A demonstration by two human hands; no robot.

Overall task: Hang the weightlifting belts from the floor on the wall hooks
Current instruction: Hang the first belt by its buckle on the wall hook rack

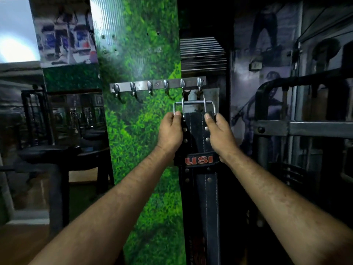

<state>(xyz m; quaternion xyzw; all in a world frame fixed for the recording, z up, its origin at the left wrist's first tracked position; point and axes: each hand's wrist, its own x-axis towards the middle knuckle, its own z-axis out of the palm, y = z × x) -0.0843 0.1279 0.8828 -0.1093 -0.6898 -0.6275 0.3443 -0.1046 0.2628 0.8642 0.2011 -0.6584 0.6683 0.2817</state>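
Belt [196, 131] hangs lengthwise below hook rail [157, 84]; my left hand [170, 131], right hand [219, 133] pinch buckle [194, 106] sides, just under rightmost hooks

Both hands [194, 131] grip the belt [196, 134] (buckle [194, 107] uppermost) just below the hook rail [157, 85].

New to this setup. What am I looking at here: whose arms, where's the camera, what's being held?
There is no robot: one wide-angle camera sits on a person's head, looking forward and down along both bare arms. The left hand and right hand each grip the top of a black leather weightlifting belt with red "USI" lettering, just below its silver metal buckle. The buckle is raised just beneath a steel rail of wall hooks screwed across a green grass-print wall panel. It is not clearly on a hook. Dark gym equipment stands on both sides.
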